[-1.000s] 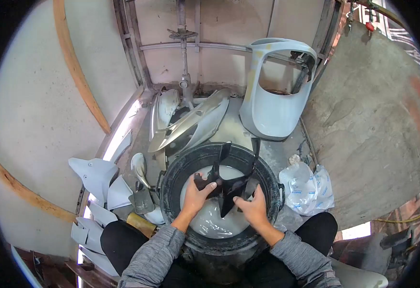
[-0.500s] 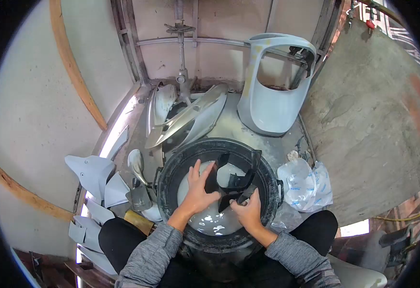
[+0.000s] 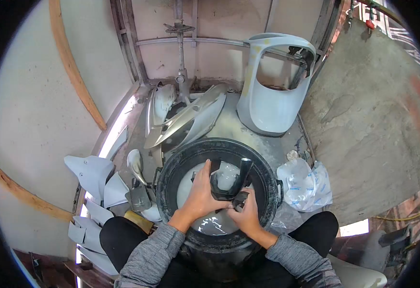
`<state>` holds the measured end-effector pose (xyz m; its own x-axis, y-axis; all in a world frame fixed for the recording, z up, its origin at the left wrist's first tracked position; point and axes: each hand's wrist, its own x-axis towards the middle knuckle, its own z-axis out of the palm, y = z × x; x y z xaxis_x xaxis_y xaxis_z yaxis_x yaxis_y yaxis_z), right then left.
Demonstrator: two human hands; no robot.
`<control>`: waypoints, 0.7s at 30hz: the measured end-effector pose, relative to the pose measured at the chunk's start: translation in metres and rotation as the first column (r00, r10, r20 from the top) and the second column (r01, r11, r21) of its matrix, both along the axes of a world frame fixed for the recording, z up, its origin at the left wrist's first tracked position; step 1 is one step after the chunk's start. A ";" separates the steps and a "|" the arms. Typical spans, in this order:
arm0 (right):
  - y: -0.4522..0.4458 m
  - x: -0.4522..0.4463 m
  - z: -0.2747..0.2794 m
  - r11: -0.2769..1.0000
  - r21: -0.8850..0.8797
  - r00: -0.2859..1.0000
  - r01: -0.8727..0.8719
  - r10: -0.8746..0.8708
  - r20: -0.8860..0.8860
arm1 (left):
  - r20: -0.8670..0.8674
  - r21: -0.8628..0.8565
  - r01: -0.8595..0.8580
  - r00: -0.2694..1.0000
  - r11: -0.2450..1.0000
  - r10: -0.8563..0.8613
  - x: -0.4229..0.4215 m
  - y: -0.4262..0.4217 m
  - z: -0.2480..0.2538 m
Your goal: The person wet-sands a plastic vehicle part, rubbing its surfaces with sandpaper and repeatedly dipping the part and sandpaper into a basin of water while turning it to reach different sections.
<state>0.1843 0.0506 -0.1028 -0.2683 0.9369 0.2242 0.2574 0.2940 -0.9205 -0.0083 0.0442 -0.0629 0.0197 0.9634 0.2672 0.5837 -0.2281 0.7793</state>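
Note:
A glossy black plastic part (image 3: 225,193) is held over the black tub (image 3: 171,154), low near the cloudy whitish liquid (image 3: 214,225). My left hand (image 3: 202,193) grips its left side, with the thumb pointing right across the lower edge. My right hand (image 3: 246,211) has its fingers wrapped round the lower right of the part. The two thumbs nearly meet below it. One arm of the part rises at the right, above my right hand. Parts of it are hidden behind my fingers.
A white shell (image 3: 270,113) stands at the back right. Silver and white panels (image 3: 186,122) lie behind the tub. Clear plastic bags (image 3: 306,185) sit to its right. White pieces (image 3: 91,172), a grey block (image 3: 141,199) and a yellowish object (image 3: 138,221) lie left.
The black part has turned and come lower in the tub. My left hand's fingers have drawn together along its left side, and my right hand has shifted slightly. The view has shifted a little.

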 end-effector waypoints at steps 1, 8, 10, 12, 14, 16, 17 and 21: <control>0.000 0.001 0.006 0.998 -0.041 0.999 -0.040 0.039 -0.025 | 0.024 -0.017 -0.034 0.999 0.999 0.034 0.000 0.001 0.002; 0.034 0.024 0.069 0.998 0.060 0.991 -0.012 0.004 0.136 | 0.009 0.003 -0.210 0.978 0.978 0.210 0.003 0.006 0.018; 0.041 0.033 0.100 0.973 0.220 0.941 -0.064 -0.014 0.338 | -0.026 -0.023 -0.208 0.978 0.978 0.208 0.006 0.006 0.018; 0.048 0.036 0.107 0.922 0.357 0.852 -0.149 -0.064 0.520 | -0.043 -0.033 -0.215 0.976 0.976 0.214 0.008 0.007 0.019; 0.050 0.039 0.106 0.790 0.590 0.855 -0.169 -0.180 0.486 | -0.064 -0.046 -0.217 0.975 0.975 0.214 0.011 0.010 0.019; 0.041 0.035 0.108 0.786 0.601 0.838 -0.147 -0.224 0.498 | -0.097 -0.045 -0.256 0.963 0.966 0.251 0.011 0.014 0.021; 0.038 0.033 0.110 0.764 0.620 0.799 -0.177 -0.256 0.544 | -0.103 -0.045 -0.276 0.957 0.960 0.271 0.013 0.015 0.022; 0.035 0.030 0.101 0.697 0.677 0.728 -0.235 -0.335 0.598 | -0.135 -0.091 -0.258 0.960 0.962 0.244 0.018 0.023 0.030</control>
<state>0.2145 0.0855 -0.0014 -0.5599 0.6012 0.5702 0.7109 0.7020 -0.0421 0.0100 0.0671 -0.0328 -0.2004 0.9643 0.1731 0.7031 0.0186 0.7108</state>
